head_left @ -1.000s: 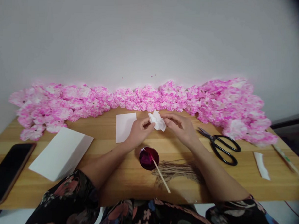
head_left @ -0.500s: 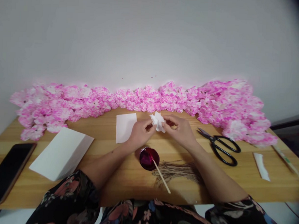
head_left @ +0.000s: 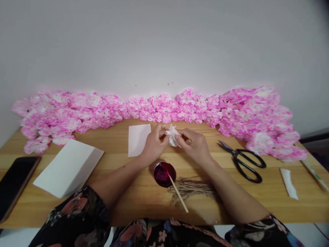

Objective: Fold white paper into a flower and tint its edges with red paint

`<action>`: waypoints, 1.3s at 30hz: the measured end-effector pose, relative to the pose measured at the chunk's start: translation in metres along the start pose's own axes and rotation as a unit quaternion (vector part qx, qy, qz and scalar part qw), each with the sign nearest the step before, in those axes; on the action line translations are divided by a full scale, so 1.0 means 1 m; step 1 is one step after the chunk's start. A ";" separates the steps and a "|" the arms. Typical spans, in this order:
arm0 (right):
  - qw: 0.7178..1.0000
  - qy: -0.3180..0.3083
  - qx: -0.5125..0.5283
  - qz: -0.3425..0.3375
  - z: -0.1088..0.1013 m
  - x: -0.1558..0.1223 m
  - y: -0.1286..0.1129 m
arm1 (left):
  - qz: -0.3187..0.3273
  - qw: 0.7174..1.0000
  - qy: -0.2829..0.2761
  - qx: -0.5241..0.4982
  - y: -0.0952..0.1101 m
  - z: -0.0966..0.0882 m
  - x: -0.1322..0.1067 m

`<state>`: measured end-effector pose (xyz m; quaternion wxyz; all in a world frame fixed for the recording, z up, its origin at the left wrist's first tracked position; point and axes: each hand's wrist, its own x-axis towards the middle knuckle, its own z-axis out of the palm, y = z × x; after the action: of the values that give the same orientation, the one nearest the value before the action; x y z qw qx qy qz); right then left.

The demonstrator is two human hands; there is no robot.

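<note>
Between my two hands is a small white paper flower point(head_left: 173, 136) with crumpled petals, held just above the tabletop. My left hand point(head_left: 156, 141) pinches its left side between thumb and fingertips. From the other side, my right hand point(head_left: 194, 143) grips it with thumb and forefinger. A square stack of white paper point(head_left: 137, 138) lies beside my left hand. Closer to me stands a small round container of dark magenta liquid point(head_left: 162, 175), with a thin wooden stick point(head_left: 181, 198) leaning out of it. Thin brown twigs or ties point(head_left: 196, 187) lie partly beneath my right forearm.
Pink-and-white paper flowers point(head_left: 248, 112) line the table's back edge along the wall. Black-handled scissors point(head_left: 242, 158), a torn white paper strip point(head_left: 289, 183) and a narrow stick point(head_left: 317, 177) are at right. A white block point(head_left: 67, 167) and a phone point(head_left: 12, 186) sit at left.
My fingers have shifted on the white paper flower, and its petals look more gathered and narrower. My left hand's fingers have moved up slightly. The other things have stayed in place.
</note>
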<state>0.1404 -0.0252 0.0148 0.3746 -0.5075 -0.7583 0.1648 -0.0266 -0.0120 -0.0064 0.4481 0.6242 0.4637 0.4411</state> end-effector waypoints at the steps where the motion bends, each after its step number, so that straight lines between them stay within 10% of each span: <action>1: 1.000 0.002 0.002 0.005 0.000 0.000 0.000 | 0.002 1.000 -0.008 0.001 0.000 0.000 0.000; 12: 1.000 0.017 -0.002 0.004 0.003 -0.001 0.003 | 0.006 0.999 -0.012 -0.046 0.000 0.001 -0.001; 22: 0.964 -0.008 0.190 0.185 0.005 0.004 0.006 | -0.010 0.998 0.013 -0.065 -0.006 0.000 0.003; 39: 0.993 0.010 -0.110 -0.037 0.008 -0.006 -0.003 | -0.048 0.996 0.004 -0.072 -0.001 -0.002 0.004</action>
<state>0.1336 -0.0304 0.0089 0.3299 -0.5189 -0.7863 0.0609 -0.0277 -0.0077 -0.0063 0.5105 0.5656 0.4620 0.4539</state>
